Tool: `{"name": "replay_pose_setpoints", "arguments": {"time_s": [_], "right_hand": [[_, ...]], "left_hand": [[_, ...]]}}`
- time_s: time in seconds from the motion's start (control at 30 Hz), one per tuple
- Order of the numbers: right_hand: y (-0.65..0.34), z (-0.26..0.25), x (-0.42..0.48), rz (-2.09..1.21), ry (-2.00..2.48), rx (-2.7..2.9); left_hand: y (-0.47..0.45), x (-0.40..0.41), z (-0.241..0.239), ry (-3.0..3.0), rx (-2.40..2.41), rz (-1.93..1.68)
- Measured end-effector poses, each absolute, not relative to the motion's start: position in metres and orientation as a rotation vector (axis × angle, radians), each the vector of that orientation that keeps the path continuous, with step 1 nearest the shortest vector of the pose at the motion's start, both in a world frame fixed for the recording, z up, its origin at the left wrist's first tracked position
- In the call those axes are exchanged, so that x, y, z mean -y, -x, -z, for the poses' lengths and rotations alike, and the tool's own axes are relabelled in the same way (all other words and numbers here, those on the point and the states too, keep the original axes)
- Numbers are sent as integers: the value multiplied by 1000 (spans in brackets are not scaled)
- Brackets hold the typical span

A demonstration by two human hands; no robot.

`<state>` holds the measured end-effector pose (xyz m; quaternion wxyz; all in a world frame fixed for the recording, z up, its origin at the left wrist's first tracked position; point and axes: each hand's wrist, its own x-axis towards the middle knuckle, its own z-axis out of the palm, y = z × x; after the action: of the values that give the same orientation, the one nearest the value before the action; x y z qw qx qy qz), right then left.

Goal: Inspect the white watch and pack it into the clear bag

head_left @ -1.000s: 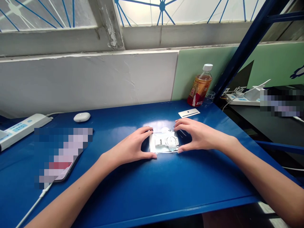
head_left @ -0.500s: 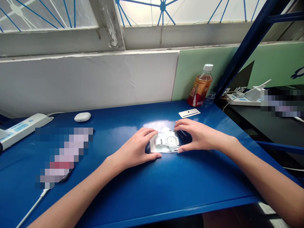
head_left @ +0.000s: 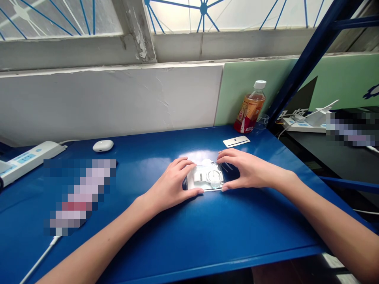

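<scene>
A flat clear packet lies on the blue desk, shiny with glare. Inside it shows a pale thing with a round dial, like a watch. My left hand grips the packet's left end, thumb at the near edge and fingers at the far edge. Opposite it, my right hand curves around the right end, its thumb at the near corner and its fingertips at the far corner. Glare hides the finer detail of the packet.
A drink bottle and a white card are at the back right. Leftward are a white earbud case, a power strip and a blurred-out phone on a white cable. A blue post slants up on the right.
My left thumb has slid slightly to the right along the packet's near edge. Otherwise both hands and the packet stay almost in place.
</scene>
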<state>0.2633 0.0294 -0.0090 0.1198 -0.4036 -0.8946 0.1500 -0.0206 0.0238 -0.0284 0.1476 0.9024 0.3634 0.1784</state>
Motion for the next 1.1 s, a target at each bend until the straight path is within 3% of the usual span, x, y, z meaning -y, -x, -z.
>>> {"name": "replay_pose_setpoints", "arguments": {"time_s": [1.1], "right_hand": [[-264,9,-27,-407,1116,2639]], "left_hand": [[17,-19,22,-2624,-1034,-499]]}}
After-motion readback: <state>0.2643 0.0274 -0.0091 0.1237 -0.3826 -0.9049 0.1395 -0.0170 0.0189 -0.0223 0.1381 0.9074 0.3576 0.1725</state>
